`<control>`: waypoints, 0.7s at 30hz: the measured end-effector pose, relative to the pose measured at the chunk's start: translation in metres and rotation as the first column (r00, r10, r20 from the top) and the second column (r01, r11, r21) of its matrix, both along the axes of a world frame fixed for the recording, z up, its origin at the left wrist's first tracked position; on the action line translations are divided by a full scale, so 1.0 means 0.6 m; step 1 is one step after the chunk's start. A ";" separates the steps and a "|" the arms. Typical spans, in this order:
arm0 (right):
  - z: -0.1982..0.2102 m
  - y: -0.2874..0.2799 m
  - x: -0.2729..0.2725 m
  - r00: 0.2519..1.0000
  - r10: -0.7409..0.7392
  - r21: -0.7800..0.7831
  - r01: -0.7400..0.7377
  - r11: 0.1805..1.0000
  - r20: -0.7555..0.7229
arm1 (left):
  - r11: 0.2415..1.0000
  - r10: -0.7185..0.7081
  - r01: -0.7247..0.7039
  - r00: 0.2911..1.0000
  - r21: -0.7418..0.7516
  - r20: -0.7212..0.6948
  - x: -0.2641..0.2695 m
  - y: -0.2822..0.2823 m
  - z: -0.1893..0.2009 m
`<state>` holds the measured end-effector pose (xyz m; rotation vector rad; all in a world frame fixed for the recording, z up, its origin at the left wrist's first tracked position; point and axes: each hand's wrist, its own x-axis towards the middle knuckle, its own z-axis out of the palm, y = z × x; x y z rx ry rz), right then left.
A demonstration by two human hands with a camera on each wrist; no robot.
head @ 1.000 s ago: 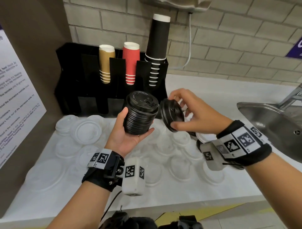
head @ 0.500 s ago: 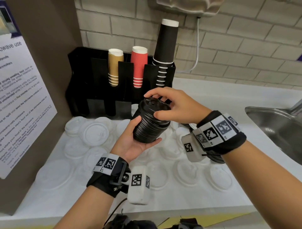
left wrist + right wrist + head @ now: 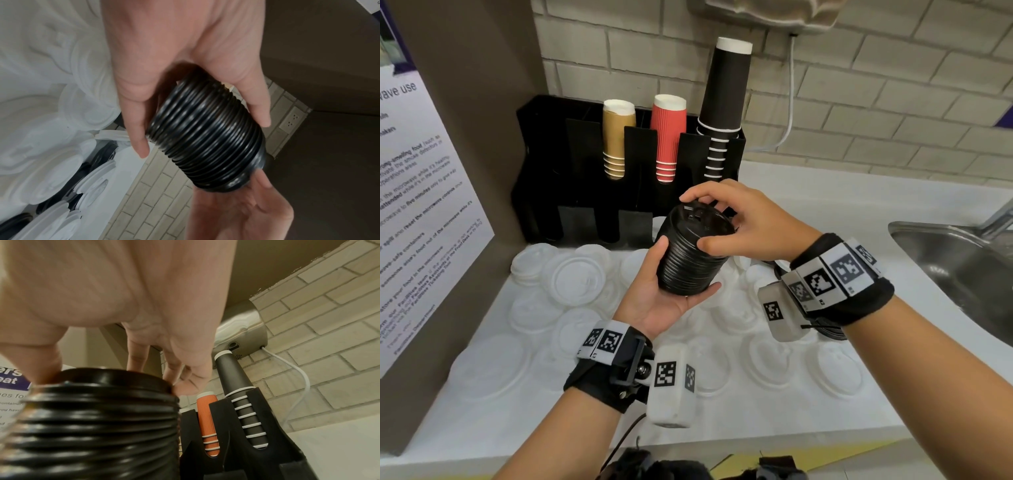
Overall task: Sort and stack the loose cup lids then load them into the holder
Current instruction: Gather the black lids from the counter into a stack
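A stack of black cup lids (image 3: 693, 255) (image 3: 207, 134) (image 3: 96, 421) is held above the counter in front of the black holder (image 3: 585, 192). My left hand (image 3: 671, 291) grips the stack from below, thumb on its left side and fingers under its right. My right hand (image 3: 726, 219) sits over the top, fingertips and thumb curled round the rim of the topmost black lid (image 3: 702, 221). Several loose white lids (image 3: 578, 281) lie spread over the white counter (image 3: 774, 411) beneath both hands. A few black lids (image 3: 98, 160) lie among them in the left wrist view.
The holder carries stacks of tan cups (image 3: 618, 137), red cups (image 3: 667, 137) and tall black cups (image 3: 726, 102). A brown panel with a printed notice (image 3: 421, 219) walls the left side. A steel sink (image 3: 962, 270) lies to the right, brick wall behind.
My right hand brought a single black lid from beside the stack onto its top and now holds it there. The left hand kept hold of the stack.
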<state>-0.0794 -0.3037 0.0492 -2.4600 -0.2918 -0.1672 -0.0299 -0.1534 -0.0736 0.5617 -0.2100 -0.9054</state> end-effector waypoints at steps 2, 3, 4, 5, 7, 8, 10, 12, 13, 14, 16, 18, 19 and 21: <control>0.003 -0.009 -0.004 1.000 0.010 0.038 -0.009 0.999 -0.016 | 1.000 0.003 -0.003 1.000 -0.001 0.000 -0.002 -0.002 0.002; 0.006 -0.018 -0.008 1.000 -0.011 0.061 0.012 0.998 -0.021 | 1.000 0.005 -0.005 1.000 -0.005 0.001 -0.001 -0.002 0.003; 0.012 -0.030 -0.014 0.998 -0.055 0.071 0.056 0.996 -0.022 | 1.000 0.010 -0.010 1.000 -0.011 0.001 0.000 -0.002 0.005; 0.017 -0.047 -0.021 0.994 -0.112 0.062 0.113 0.992 -0.020 | 1.000 0.022 -0.022 1.000 -0.016 -0.007 0.001 0.000 0.006; 0.026 -0.089 -0.040 0.975 -0.218 -0.019 0.217 0.976 -0.035 | 0.998 0.064 -0.065 0.998 -0.020 -0.025 0.006 0.005 0.007; 0.029 -0.112 -0.051 0.965 -0.255 -0.094 0.249 0.964 -0.065 | 0.996 0.086 -0.086 0.996 -0.022 -0.030 0.009 0.007 0.006; 0.026 -0.155 -0.073 0.927 -0.331 -0.297 0.271 0.916 -0.174 | 0.993 0.115 -0.115 0.993 -0.018 -0.025 0.015 0.011 0.009; 0.010 -0.188 -0.094 0.858 -0.424 -0.508 0.236 0.829 -0.292 | 0.991 0.130 -0.131 0.991 -0.014 -0.011 0.018 0.013 0.014; -0.002 -0.201 -0.104 0.819 -0.463 -0.591 0.198 0.782 -0.338 | 0.990 0.137 -0.137 0.991 -0.011 -0.001 0.019 0.013 0.017; -0.015 -0.211 -0.112 0.783 -0.498 -0.651 0.162 0.742 -0.373 | 0.989 0.145 -0.145 0.989 -0.011 0.005 0.019 0.014 0.019; -0.043 -0.227 -0.125 0.717 -0.567 -0.702 0.152 0.696 -0.406 | 0.987 0.158 -0.158 0.987 -0.010 -0.005 0.019 0.017 0.021; -0.069 -0.239 -0.134 0.659 -0.634 -0.689 0.237 0.685 -0.405 | 0.986 0.167 -0.167 0.986 -0.005 -0.014 0.020 0.017 0.019; -0.082 -0.243 -0.135 0.635 -0.661 -0.668 0.292 0.685 -0.400 | 0.986 0.165 -0.165 0.986 -0.006 -0.013 0.018 0.016 0.019; -0.107 -0.246 -0.134 0.612 -0.687 -0.624 0.372 0.688 -0.392 | 0.986 0.164 -0.164 0.986 0.004 0.009 0.016 0.015 0.018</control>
